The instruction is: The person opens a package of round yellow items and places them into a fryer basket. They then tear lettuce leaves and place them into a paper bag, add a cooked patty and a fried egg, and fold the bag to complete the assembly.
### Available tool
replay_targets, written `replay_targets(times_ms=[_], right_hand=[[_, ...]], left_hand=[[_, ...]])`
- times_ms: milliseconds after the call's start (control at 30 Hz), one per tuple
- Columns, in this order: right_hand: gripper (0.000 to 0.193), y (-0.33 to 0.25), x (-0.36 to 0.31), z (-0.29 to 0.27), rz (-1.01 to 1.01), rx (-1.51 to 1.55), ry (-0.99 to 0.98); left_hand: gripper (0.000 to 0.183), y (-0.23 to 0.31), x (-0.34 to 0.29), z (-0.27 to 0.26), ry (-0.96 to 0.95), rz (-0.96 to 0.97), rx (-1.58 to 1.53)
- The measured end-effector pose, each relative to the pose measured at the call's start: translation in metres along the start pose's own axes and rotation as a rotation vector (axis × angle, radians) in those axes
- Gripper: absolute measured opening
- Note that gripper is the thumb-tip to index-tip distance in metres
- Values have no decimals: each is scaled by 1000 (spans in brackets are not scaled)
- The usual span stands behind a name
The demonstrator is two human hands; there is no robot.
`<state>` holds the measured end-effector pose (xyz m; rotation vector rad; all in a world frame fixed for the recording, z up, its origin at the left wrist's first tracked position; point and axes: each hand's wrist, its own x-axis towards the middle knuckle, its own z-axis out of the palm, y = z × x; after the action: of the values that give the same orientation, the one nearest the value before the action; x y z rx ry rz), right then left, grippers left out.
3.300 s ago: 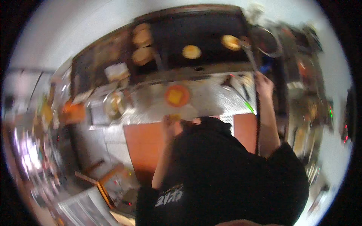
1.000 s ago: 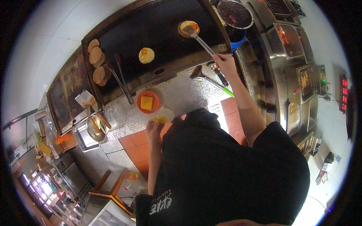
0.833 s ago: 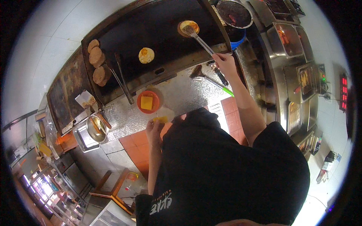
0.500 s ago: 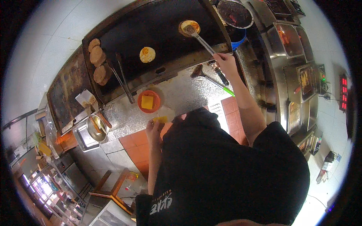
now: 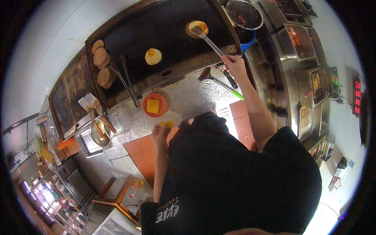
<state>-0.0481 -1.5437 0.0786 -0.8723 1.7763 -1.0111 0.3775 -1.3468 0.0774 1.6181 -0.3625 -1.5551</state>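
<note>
My right hand [image 5: 234,64] grips the long silver handle of a spatula [image 5: 211,45]. Its broad brownish head rests over a round fried egg [image 5: 201,26] at the far right of the dark griddle [image 5: 141,35]. A second fried egg [image 5: 153,56] lies alone near the griddle's middle. Near my body, my left hand [image 5: 159,135] pinches a yellow cheese slice [image 5: 167,124] between thumb and fingers. Just beyond it, an orange bowl [image 5: 162,112] on the metal counter [image 5: 188,94] holds more square cheese slices [image 5: 153,105].
Several brown patties [image 5: 101,58] line the griddle's left side. Tongs [image 5: 127,84] lean over its front edge. A green-handled scraper [image 5: 219,83] lies on the counter. At left stand a metal bowl [image 5: 95,138] with wooden-handled tools and a tray [image 5: 84,145]. A black pan [image 5: 244,15] stands far right.
</note>
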Motion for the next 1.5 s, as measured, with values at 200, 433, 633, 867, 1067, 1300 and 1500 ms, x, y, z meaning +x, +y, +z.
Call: replay_targets(times_ms=[200, 433, 633, 867, 1067, 1300, 1500], right_hand=[[32, 0, -1, 5, -28, 32, 5], [34, -13, -13, -7, 51, 236, -38], [32, -4, -13, -32, -61, 171, 166], [33, 14, -2, -41, -71, 157, 138], [32, 14, -4, -39, -49, 150, 131], [30, 18, -4, -39, -78, 147, 79], [33, 19, -4, -40, -83, 116, 78]], left_hand=[[30, 0, 0, 1, 7, 12, -4], [32, -2, 4, -1, -16, 25, 21], [31, 1, 3, 2, -4, 1, -2], [33, -1, 6, 3, -15, 7, 10], [33, -2, 8, 3, -4, -8, 11], [30, -1, 3, 4, -35, 5, 5], [28, -2, 1, 5, -13, -2, 20]])
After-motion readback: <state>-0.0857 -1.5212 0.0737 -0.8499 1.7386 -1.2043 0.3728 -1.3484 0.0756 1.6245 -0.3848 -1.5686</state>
